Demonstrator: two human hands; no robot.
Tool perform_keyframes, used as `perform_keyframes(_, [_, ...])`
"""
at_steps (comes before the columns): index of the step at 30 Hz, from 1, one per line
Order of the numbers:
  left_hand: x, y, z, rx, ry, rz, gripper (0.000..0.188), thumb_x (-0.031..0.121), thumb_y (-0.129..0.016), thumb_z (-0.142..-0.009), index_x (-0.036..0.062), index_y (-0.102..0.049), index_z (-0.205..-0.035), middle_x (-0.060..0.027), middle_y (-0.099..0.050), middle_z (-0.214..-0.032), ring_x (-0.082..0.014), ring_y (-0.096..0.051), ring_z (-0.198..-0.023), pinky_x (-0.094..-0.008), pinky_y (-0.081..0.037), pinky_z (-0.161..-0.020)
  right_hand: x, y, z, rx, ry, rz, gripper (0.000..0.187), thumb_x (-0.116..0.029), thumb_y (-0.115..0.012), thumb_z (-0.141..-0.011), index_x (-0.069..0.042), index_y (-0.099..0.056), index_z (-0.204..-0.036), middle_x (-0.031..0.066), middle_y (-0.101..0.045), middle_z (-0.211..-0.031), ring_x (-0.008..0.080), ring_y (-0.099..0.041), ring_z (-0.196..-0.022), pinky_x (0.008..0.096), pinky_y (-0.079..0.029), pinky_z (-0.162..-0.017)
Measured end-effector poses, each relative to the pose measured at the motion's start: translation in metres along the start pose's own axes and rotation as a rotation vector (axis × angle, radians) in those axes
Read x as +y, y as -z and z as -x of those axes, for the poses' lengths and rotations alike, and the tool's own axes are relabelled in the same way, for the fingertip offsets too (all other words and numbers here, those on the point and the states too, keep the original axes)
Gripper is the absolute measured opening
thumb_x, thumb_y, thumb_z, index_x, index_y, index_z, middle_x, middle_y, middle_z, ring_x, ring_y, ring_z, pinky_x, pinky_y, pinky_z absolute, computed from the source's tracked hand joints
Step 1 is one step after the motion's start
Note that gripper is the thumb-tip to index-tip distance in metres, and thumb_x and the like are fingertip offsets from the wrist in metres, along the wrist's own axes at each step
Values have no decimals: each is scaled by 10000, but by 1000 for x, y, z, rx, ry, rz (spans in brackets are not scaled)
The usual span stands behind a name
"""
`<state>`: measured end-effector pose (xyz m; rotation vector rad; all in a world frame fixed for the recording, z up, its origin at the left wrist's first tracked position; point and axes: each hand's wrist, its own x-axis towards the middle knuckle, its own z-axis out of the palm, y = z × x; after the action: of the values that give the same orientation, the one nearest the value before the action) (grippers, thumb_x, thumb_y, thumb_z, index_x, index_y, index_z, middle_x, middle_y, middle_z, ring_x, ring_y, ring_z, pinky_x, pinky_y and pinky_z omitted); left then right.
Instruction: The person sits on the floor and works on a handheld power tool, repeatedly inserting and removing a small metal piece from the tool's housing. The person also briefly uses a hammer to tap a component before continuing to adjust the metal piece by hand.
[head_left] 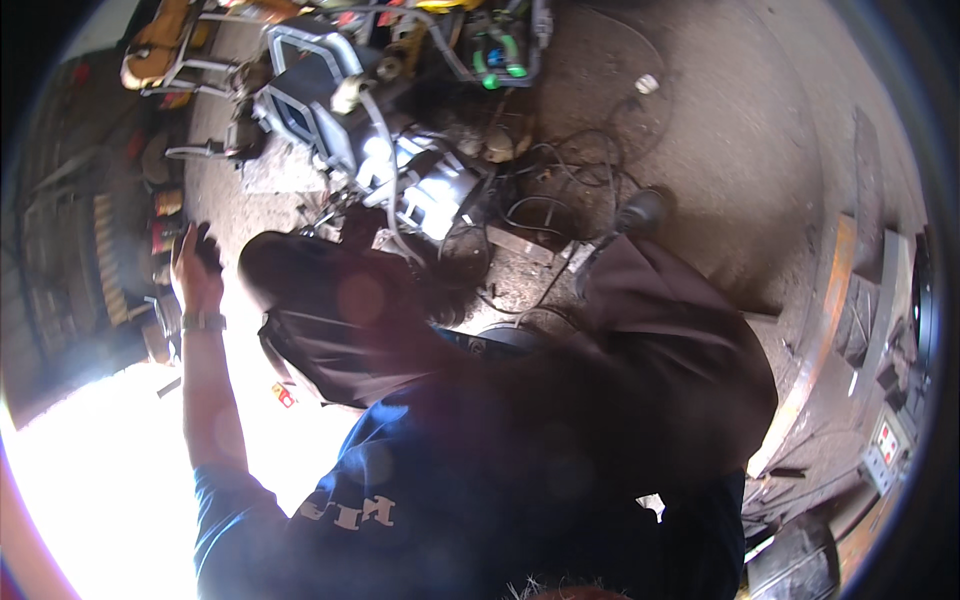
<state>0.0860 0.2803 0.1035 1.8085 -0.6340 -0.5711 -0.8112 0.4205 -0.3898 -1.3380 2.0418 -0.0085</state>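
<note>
My left arm reaches forward at the left, with a band round the wrist. The left hand is raised, its fingers curled around a dark shape too shaded to name. It is closest to a row of small red and dark items at the left. My right hand does not show; its arm is hidden beside my body. In front of my bent legs stands a silver-framed machine with a grey hose. A brightly lit metal part lies beside it.
Dark cables coil over the dirty floor near my shoe. A wooden block lies close by. At the back is a crate with green items. Long rusty metal bars and a socket box are at the right.
</note>
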Motion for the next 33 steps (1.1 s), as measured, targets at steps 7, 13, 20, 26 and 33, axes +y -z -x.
perform_keyframes(7, [-26,-53,57,-248,-75,229,201,120,-679,-1036,71,-678,-1231,-122,-785,-1070,-165,-691,-769,-298,-547,-652,-52,5,1,-115,-22,112,377,-303,-698,-934,-118,-625,-1254,194,-703,-1099,383,-657,-1051,485,-527,-884])
perform_keyframes(13, [-32,-68,72,-222,24,203,184,82,-680,-1037,47,-663,-1216,-100,-761,-986,-143,-685,-746,-273,-557,-627,-82,56,3,-135,-24,5,303,-322,-701,-964,-116,-642,-1178,136,-702,-1008,307,-671,-942,424,-532,-803])
perform_keyframes(20, [-29,-20,-27,-332,-174,-109,303,97,-668,-1039,59,-685,-1339,-35,-788,-1076,-74,-646,-786,-233,-498,-673,-158,188,54,-99,3,-515,252,-345,-703,-999,-113,-662,-1089,68,-700,-902,218,-688,-815,354,-539,-708])
perform_keyframes(26, [-125,-20,-70,-474,-28,-68,259,113,-689,-1030,50,-747,-1274,-18,-798,-1048,-59,-640,-811,-235,-518,-725,-342,340,143,594,262,-759,229,-300,-726,-1025,-105,-690,-1140,-20,-621,-802,78,-536,-604,252,-431,-518])
perform_keyframes(33, [-222,-60,-59,-528,208,156,190,141,-690,-1039,-28,-748,-1101,-66,-791,-964,-108,-703,-779,-273,-558,-715,-575,301,248,120,681,-740,615,-168,-645,-1018,-1,-414,-1563,81,-633,-926,98,-544,-552,228,-466,-467])
